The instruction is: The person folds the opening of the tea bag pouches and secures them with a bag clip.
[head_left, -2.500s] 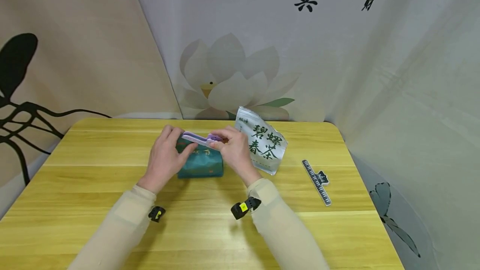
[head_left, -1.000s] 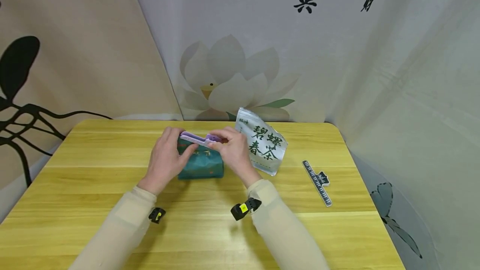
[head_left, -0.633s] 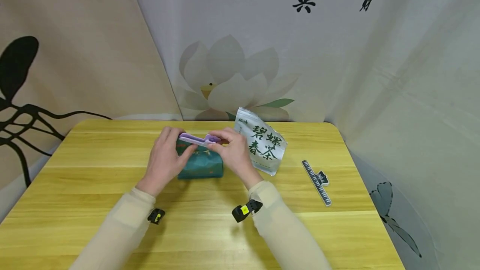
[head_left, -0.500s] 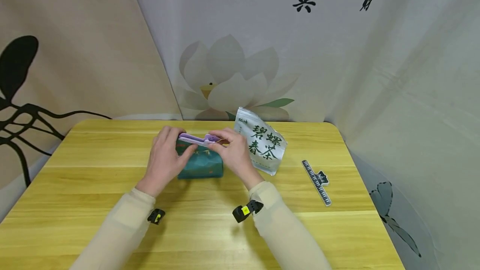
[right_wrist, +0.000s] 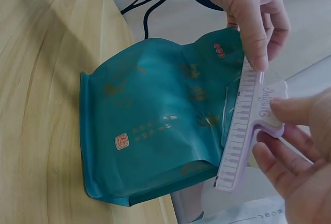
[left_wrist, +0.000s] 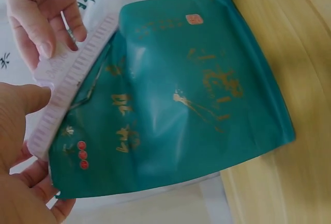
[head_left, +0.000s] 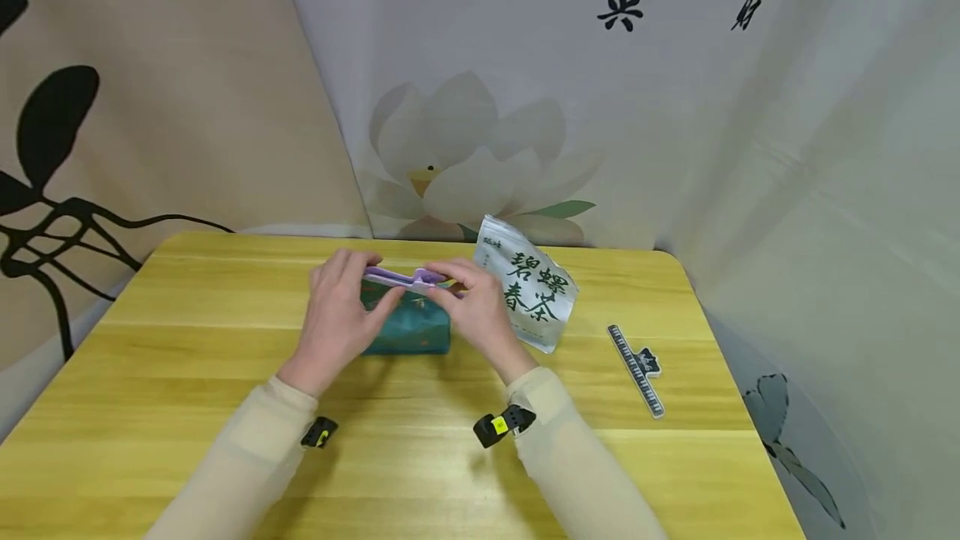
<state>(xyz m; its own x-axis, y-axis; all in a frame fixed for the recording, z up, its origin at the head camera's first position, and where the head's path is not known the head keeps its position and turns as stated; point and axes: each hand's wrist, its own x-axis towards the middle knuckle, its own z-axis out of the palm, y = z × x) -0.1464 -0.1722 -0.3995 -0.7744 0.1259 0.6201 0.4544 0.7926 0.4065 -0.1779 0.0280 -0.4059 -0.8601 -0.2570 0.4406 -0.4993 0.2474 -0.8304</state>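
Tabletop (head_left: pixel 397 473) of yellowish wood grain bears a glossy, creased green pouch (left_wrist: pixel 170 79). Left hand (head_left: pixel 337 315) and right hand (head_left: pixel 480 302) pinch a slim, straight lilac clip (right_wrist: pixel 239 128), the left at its end, the right at its handle; it lies between them along the pouch's edge.

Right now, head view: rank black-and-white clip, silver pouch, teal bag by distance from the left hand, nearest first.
From the left hand:
1. Teal bag: touching; its fingers hold the bag's upper end.
2. Silver pouch: to the right, past the teal bag, partly behind the right hand.
3. Black-and-white clip: farthest, off to the right.
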